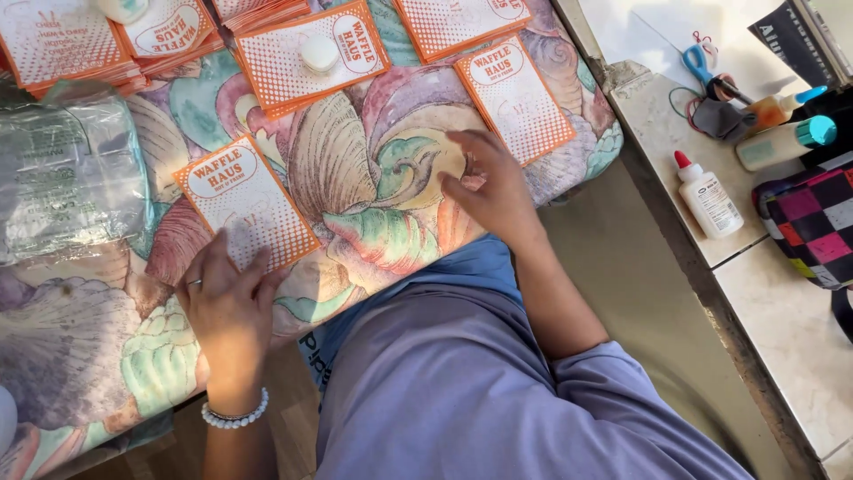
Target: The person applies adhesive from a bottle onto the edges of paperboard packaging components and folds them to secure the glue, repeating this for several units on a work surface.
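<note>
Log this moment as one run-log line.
left hand: flat on orange card | right hand: resting on shell-print cloth, empty | glue bottle: upright, side counter

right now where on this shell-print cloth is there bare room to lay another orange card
The widest bare patch of the shell-print cloth lies between the left hand, resting on an orange card, and the right hand. The near-left corner below the plastic bag is free too. The far edge is crowded with card stacks.
</note>
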